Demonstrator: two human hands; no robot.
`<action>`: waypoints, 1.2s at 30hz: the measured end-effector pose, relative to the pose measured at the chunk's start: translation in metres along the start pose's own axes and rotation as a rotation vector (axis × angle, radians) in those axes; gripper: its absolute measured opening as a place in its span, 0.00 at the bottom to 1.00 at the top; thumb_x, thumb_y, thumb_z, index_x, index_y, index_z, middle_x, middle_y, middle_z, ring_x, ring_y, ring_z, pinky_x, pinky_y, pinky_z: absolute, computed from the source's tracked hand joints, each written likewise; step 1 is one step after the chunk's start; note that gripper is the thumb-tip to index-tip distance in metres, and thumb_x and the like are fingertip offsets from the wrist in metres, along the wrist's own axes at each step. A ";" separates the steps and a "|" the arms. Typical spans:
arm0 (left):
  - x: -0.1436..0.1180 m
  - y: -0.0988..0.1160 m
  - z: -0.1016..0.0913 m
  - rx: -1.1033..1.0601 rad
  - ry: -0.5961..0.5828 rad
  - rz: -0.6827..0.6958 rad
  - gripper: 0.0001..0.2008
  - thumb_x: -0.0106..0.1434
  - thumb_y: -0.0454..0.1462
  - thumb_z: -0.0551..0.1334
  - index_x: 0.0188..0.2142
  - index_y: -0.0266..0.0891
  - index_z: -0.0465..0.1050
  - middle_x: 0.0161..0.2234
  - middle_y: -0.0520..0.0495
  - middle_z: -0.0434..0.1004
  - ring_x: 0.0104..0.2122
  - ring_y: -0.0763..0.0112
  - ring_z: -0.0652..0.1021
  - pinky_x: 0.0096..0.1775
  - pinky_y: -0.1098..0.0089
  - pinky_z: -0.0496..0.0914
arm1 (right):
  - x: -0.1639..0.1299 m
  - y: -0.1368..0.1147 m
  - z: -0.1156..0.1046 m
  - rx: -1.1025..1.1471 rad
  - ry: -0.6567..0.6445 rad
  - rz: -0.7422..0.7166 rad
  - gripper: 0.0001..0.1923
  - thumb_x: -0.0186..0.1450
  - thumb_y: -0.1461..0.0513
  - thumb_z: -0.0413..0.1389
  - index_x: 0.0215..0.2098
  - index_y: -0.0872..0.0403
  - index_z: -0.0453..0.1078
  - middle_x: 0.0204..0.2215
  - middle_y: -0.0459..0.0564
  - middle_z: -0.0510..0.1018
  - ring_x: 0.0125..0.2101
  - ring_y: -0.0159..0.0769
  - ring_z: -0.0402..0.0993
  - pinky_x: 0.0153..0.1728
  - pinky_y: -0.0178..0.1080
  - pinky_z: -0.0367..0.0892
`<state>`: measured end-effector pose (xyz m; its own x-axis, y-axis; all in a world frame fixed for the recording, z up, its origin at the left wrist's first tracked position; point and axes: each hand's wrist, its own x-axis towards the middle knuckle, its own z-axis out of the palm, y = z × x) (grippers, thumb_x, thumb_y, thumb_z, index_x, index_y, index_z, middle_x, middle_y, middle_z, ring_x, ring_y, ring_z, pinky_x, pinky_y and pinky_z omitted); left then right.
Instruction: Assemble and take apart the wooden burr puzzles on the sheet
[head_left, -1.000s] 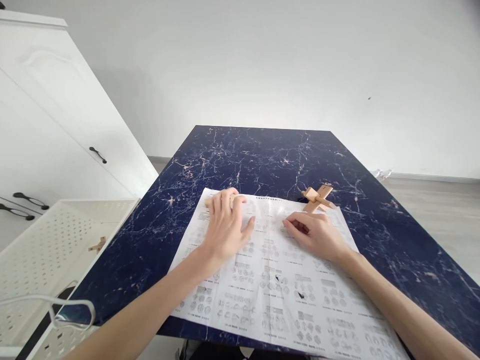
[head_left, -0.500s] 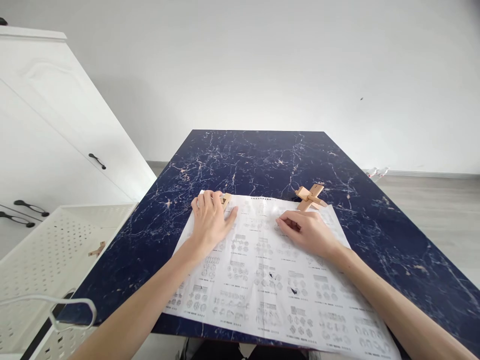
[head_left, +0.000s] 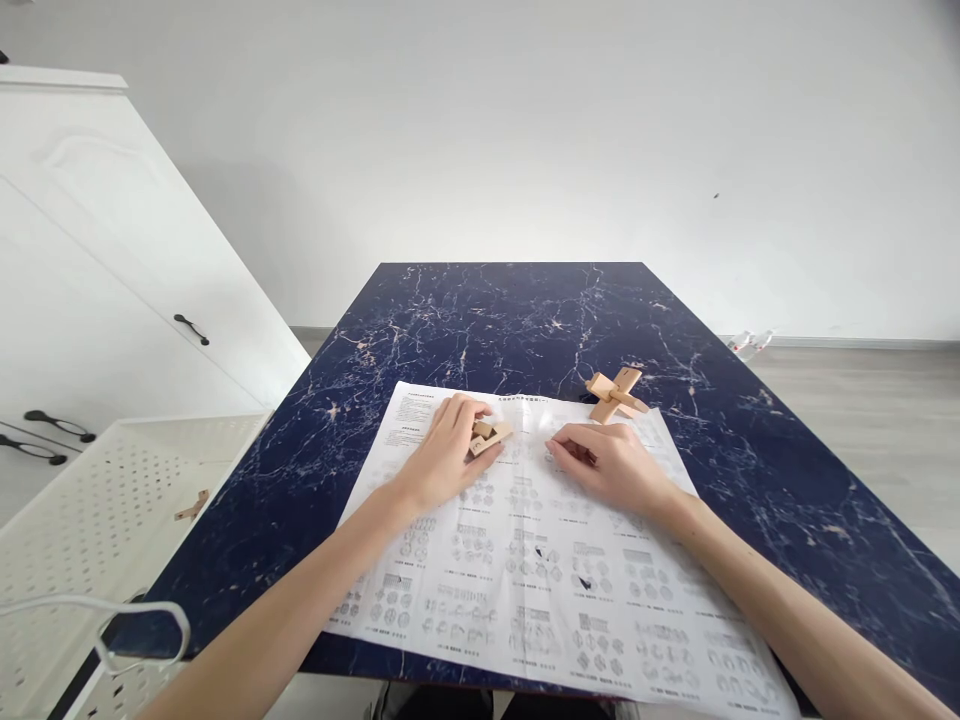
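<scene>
My left hand (head_left: 444, 455) grips a small notched wooden puzzle piece (head_left: 487, 435) just above a large white instruction sheet (head_left: 540, 560) printed with many puzzle diagrams. My right hand (head_left: 611, 462) rests on the same sheet with its fingers loosely curled and holds nothing I can see. A wooden cross-shaped puzzle (head_left: 615, 394) stands at the sheet's far right corner, just beyond my right hand. The sheet lies on a dark blue marbled table (head_left: 517, 310).
A white perforated basket (head_left: 82, 510) stands left of the table with one wooden piece (head_left: 191, 505) inside. A white wire handle (head_left: 142, 630) is at its near edge. A white cabinet (head_left: 90, 260) with black handles stands further left. Grey floor lies to the right.
My left hand has picked the wooden piece up from the sheet's far left corner and brought it right, toward the middle. My right hand has stayed in place.
</scene>
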<state>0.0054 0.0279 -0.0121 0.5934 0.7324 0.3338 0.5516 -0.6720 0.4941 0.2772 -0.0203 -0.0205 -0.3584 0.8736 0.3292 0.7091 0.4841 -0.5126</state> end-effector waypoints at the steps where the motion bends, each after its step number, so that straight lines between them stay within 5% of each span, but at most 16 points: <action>1: 0.000 0.003 0.000 -0.034 -0.033 0.011 0.15 0.74 0.43 0.64 0.55 0.44 0.63 0.54 0.40 0.71 0.53 0.53 0.75 0.51 0.54 0.77 | 0.000 -0.001 0.000 0.011 0.010 -0.012 0.18 0.78 0.57 0.50 0.30 0.49 0.70 0.23 0.48 0.76 0.21 0.35 0.65 0.25 0.44 0.60; 5: -0.001 0.016 -0.002 -0.127 -0.156 0.049 0.17 0.74 0.45 0.65 0.56 0.45 0.64 0.54 0.41 0.71 0.51 0.55 0.77 0.49 0.55 0.79 | 0.000 -0.006 -0.002 0.100 0.029 -0.050 0.10 0.77 0.55 0.54 0.45 0.50 0.75 0.32 0.50 0.80 0.25 0.35 0.71 0.28 0.42 0.66; 9: -0.002 0.022 -0.003 -0.187 -0.226 0.068 0.19 0.73 0.44 0.67 0.58 0.46 0.64 0.57 0.41 0.69 0.55 0.55 0.77 0.53 0.54 0.78 | 0.001 -0.007 -0.002 0.097 -0.029 -0.117 0.15 0.75 0.51 0.59 0.53 0.51 0.75 0.41 0.54 0.80 0.29 0.36 0.73 0.31 0.42 0.69; 17: 0.000 0.021 -0.003 -0.173 -0.222 0.082 0.31 0.66 0.51 0.73 0.60 0.46 0.63 0.58 0.39 0.70 0.57 0.51 0.76 0.54 0.51 0.77 | 0.004 -0.007 -0.001 0.131 -0.072 -0.144 0.15 0.77 0.50 0.58 0.48 0.51 0.79 0.38 0.52 0.81 0.29 0.36 0.74 0.31 0.41 0.68; 28: 0.004 0.010 -0.013 -0.036 -0.050 0.086 0.43 0.57 0.62 0.74 0.60 0.43 0.63 0.59 0.35 0.67 0.60 0.43 0.71 0.57 0.45 0.73 | 0.008 -0.007 -0.005 0.334 -0.012 0.122 0.12 0.74 0.51 0.60 0.42 0.50 0.76 0.30 0.48 0.78 0.26 0.36 0.70 0.28 0.40 0.67; 31: 0.005 0.006 -0.022 0.021 -0.048 0.030 0.39 0.57 0.61 0.74 0.57 0.42 0.64 0.52 0.38 0.71 0.53 0.47 0.75 0.52 0.49 0.74 | 0.010 -0.008 -0.005 0.368 0.015 0.202 0.14 0.74 0.49 0.58 0.41 0.50 0.76 0.28 0.47 0.77 0.26 0.36 0.69 0.27 0.40 0.65; 36: 0.006 0.004 -0.032 -0.002 -0.262 -0.077 0.36 0.62 0.54 0.71 0.60 0.42 0.58 0.26 0.60 0.66 0.25 0.65 0.72 0.33 0.64 0.68 | 0.012 -0.004 -0.004 0.421 0.060 0.318 0.19 0.76 0.46 0.55 0.38 0.51 0.74 0.26 0.48 0.76 0.25 0.37 0.69 0.26 0.41 0.63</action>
<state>-0.0077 0.0331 0.0170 0.6812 0.7282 0.0758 0.6004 -0.6149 0.5113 0.2720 -0.0122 -0.0112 -0.1208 0.9821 0.1444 0.4679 0.1847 -0.8643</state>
